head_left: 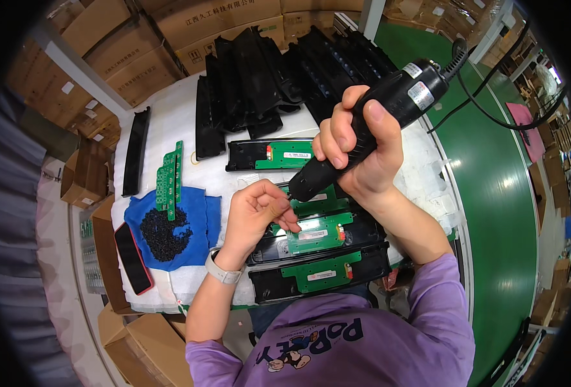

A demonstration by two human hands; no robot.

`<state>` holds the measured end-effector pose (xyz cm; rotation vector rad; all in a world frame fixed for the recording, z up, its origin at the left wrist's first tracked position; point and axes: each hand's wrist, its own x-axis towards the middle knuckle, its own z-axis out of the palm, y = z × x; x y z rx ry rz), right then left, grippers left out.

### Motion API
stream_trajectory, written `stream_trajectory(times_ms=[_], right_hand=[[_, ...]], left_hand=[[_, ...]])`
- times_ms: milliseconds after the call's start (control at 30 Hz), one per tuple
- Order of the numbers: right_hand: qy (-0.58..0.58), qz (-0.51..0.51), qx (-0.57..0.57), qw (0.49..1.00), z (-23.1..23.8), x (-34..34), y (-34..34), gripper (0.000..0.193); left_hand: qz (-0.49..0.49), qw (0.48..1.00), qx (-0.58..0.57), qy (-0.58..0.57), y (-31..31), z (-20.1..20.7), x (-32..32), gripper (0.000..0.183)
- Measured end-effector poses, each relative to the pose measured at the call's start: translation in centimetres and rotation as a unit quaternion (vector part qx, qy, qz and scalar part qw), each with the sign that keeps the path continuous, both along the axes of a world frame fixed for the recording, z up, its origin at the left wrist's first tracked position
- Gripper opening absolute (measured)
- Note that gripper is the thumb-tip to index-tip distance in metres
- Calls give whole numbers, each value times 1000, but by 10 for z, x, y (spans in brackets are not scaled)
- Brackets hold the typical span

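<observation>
My right hand [372,148] is wrapped round a black electric screwdriver [398,97], which slants down to the left. Its nose is beside my left hand [260,209], whose thumb and fingers are pinched together; whatever they hold is too small to make out. Both hands are over a row of long black plastic housings [269,250] with green circuit boards in them. Partly covered by the screwdriver and fingers is one board [324,205]. Nearer me lie another board [314,236] and a third [321,275]. At the far end, a housing [243,156] holds one more board [285,155].
A blue cloth [207,222] at left carries a heap of small black screws [163,238] and stacked green boards [169,174]. Beside it lies a phone [133,258]. Black housings [253,77] pile up at the back. The screwdriver's cable [485,87] runs right, over a green surface [498,213].
</observation>
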<state>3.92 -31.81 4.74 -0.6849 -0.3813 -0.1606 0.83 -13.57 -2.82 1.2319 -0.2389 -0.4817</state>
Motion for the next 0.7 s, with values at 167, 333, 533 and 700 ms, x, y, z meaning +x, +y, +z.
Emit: stream_trajectory(times_ms=[167, 333, 533, 700], right_hand=[[18, 41, -26, 999, 0, 6, -8, 23], [-36, 40, -268, 962, -6, 12, -13, 25], [-34, 52, -275, 959, -14, 12, -3, 26], [-34, 51, -269, 961, -17, 13, -3, 26]], left_hand=[[16, 993, 64, -95, -6, 2, -1, 27], [68, 782, 377, -491, -8, 2, 8, 35], [39, 766, 412, -492, -8, -6, 4, 27], [32, 770, 412, -487, -8, -7, 5, 25]])
